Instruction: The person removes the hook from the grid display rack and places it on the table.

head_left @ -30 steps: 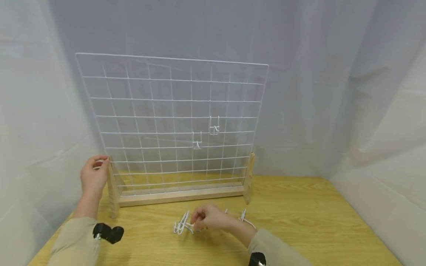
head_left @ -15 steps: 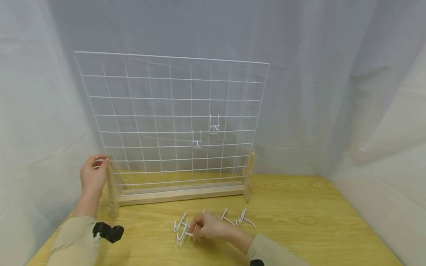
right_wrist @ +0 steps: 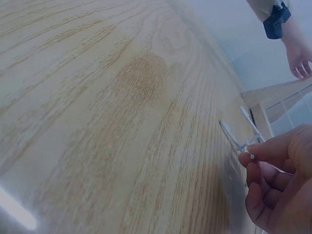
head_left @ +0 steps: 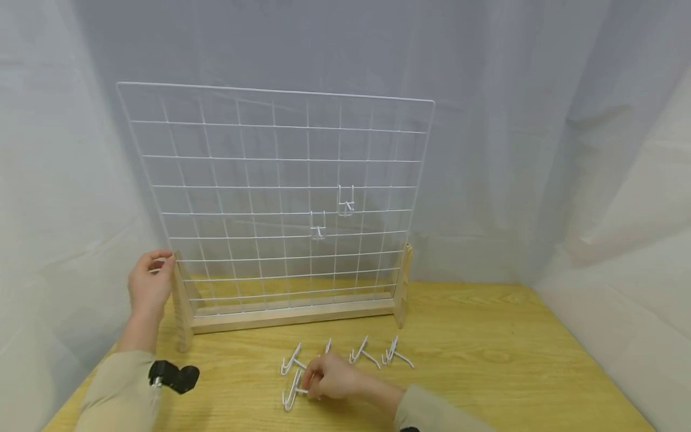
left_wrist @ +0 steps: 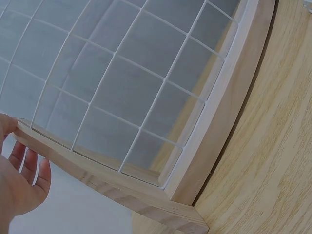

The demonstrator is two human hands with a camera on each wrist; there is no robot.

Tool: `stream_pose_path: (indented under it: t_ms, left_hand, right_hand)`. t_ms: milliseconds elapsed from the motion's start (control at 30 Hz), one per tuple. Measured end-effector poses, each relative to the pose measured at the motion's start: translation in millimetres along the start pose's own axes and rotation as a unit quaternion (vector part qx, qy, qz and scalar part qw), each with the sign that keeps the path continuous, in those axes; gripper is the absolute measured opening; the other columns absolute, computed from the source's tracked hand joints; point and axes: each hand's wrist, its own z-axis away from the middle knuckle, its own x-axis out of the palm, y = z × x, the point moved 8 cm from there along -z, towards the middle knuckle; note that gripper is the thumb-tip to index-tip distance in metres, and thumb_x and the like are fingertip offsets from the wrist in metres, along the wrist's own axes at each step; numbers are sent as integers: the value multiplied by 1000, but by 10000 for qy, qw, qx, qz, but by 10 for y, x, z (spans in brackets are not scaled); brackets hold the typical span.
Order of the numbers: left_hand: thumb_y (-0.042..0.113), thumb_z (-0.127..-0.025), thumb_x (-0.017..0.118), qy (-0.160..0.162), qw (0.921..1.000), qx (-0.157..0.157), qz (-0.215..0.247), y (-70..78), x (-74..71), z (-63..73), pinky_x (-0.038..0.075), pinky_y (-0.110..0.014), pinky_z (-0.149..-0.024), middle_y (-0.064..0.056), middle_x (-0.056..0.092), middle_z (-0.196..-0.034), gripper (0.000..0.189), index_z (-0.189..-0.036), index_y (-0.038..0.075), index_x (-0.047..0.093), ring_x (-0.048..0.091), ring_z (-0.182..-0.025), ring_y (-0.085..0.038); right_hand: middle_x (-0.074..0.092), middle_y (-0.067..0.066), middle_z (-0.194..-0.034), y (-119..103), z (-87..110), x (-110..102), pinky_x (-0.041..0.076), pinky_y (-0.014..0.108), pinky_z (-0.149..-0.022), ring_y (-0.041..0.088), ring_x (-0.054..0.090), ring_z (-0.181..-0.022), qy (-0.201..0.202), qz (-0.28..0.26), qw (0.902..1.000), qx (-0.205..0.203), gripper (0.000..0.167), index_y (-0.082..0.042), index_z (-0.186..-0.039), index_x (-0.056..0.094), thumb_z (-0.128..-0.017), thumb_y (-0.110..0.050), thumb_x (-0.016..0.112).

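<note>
A white wire grid panel stands upright in a wooden stand. My left hand holds the top of the stand's left upright; in the left wrist view the fingertips curl beside the wood. With thumb and forefinger, my right hand pinches the prong of a white wire hook, low over the table. In the right wrist view the prong's end shows between the fingertips of the right hand. Two similar hooks hang on the grid, an upper one and a lower one.
Several more white hooks lie on the wood-grain table: a left one, one partly behind my right hand, another and a rightmost one. White sheeting surrounds the table.
My right hand has drawn the pinched hook toward the table's near side, apart from the left hook. More of the other hooks now shows. The left hand has stayed on the upright.
</note>
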Motion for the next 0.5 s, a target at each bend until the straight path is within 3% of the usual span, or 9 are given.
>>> stream_pose_path:
  t_ms: [367,500]
  left_hand:
    - [21,-93,53,-19,9999,-84,94,2,0,1,38,-12,-56,7,45,-87,5,-93,23,58,43,-73,-2]
    - [20,-93,53,-14,9999,-2,102,3,2,4,38,-12,-56,6,45,-87,8,-98,16,59,43,-72,-2]
  right_hand:
    - [53,-4,-53,7,-11,54,36,14,-42,6,46,-44,31,-164,9998,137,15,-1,-74,63,-69,11,69]
    - [52,-6,-53,0,-9,68,34,13,-42,4,46,-43,-22,62,10000,69,15,-3,-74,64,-69,9,70]
